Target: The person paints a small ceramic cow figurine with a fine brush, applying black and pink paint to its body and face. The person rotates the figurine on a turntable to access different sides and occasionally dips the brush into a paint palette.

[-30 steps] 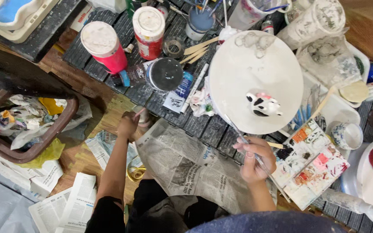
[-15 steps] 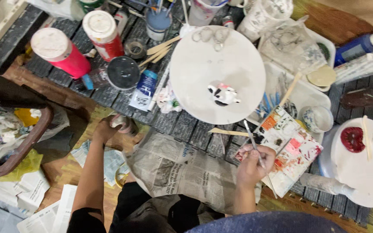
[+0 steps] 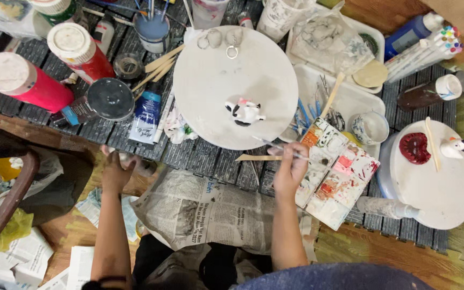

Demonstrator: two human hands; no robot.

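On a dark slatted mat (image 3: 200, 156) crowded with painting supplies, a person works with both bare hands, seen from directly above. Their right hand (image 3: 291, 169) is closed around a thin paintbrush (image 3: 275, 146), whose tip points left toward the edge of a large round white turntable board (image 3: 216, 80). A small white and black ceramic figurine (image 3: 244, 112) stands near the middle of that board, a little apart from the brush tip. Just beside the right hand, on its right, lies a rectangular plastic paint palette (image 3: 339, 172) with wells smeared in orange, pink and red. A flat wooden modelling stick (image 3: 256, 158) lies on the mat just below the brush, touching the hand's fingers.

The left hand (image 3: 116, 171) rests at the mat's near edge, well apart from the right, its fingers curled around a small pale object; what that object is cannot be told. A crumpled sheet of newspaper (image 3: 210, 212) covers the person's lap between the two forearms.

Behind the left hand stand two red plastic jars with white lids (image 3: 25, 83), a round black lid (image 3: 109, 99) and a blue paint tube (image 3: 147, 114). To the far right, a second round white board (image 3: 430, 185) carries a dark red clay piece (image 3: 414, 147) and a small white figurine (image 3: 454, 146).
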